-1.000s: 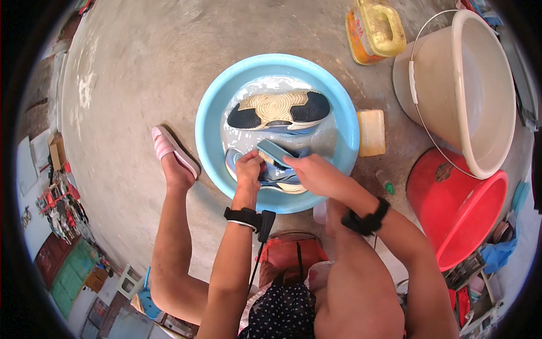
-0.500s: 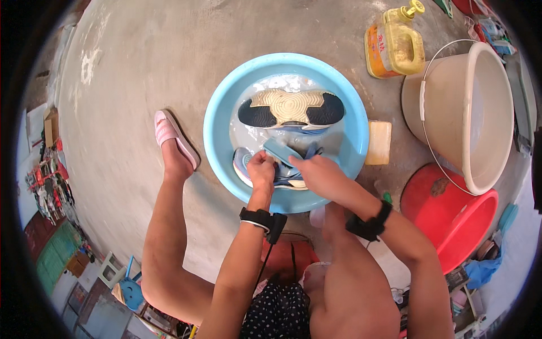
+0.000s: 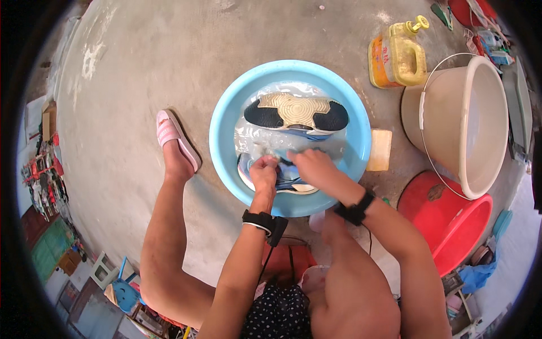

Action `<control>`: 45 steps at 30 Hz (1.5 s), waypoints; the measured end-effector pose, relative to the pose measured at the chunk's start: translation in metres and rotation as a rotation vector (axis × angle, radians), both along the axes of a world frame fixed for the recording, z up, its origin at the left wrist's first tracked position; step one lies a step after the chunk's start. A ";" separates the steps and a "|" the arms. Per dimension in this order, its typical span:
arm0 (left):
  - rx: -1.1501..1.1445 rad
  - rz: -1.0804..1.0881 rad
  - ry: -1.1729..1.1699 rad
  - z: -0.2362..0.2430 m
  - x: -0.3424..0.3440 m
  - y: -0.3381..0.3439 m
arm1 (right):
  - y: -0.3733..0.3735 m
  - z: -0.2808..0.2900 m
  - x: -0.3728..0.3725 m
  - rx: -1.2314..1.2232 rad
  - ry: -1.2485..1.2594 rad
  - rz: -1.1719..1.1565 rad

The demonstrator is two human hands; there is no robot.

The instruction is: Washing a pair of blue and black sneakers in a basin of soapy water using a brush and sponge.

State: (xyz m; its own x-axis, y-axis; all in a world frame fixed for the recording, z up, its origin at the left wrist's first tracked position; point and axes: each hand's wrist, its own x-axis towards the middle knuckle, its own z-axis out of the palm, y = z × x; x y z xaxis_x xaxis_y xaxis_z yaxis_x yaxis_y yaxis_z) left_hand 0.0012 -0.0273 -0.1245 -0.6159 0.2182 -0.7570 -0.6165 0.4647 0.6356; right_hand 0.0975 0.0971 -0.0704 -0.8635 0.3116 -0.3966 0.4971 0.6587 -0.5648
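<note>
A light blue basin (image 3: 223,135) of soapy water holds two shoes. The upper shoe (image 3: 296,110) lies sole up, showing cream and black. My left hand (image 3: 263,169) is closed on the lower blue-and-white shoe (image 3: 302,186) at the basin's near side. My right hand (image 3: 315,166) grips a blue scrub brush (image 3: 284,155) over that shoe, just right of my left hand; the brush is smeared by motion, and whitish foam shows beside it.
A pale yellow block (image 3: 380,150) lies right of the basin. Further right stand a yellow jug (image 3: 398,56), a beige bucket (image 3: 437,118) and a red bucket (image 3: 423,203). My pink-slippered foot (image 3: 172,135) is left of the basin; clutter lines both edges.
My right hand and the brush, now blurred, have shifted and foam shows by them. My left hand stays on the lower shoe. The surroundings have shifted in view.
</note>
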 end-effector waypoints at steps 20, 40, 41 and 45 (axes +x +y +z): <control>0.075 -0.120 0.240 0.001 0.016 -0.014 | 0.038 0.020 0.003 -0.116 -0.067 0.022; 0.353 -0.241 0.292 0.022 0.019 -0.018 | 0.037 0.019 0.038 -0.530 0.123 -0.395; 0.340 -0.271 0.345 0.025 0.020 -0.018 | 0.036 0.017 0.041 -0.532 0.118 -0.393; 0.278 -0.368 0.631 0.036 0.027 -0.014 | 0.043 0.029 0.043 -0.985 -0.108 -0.655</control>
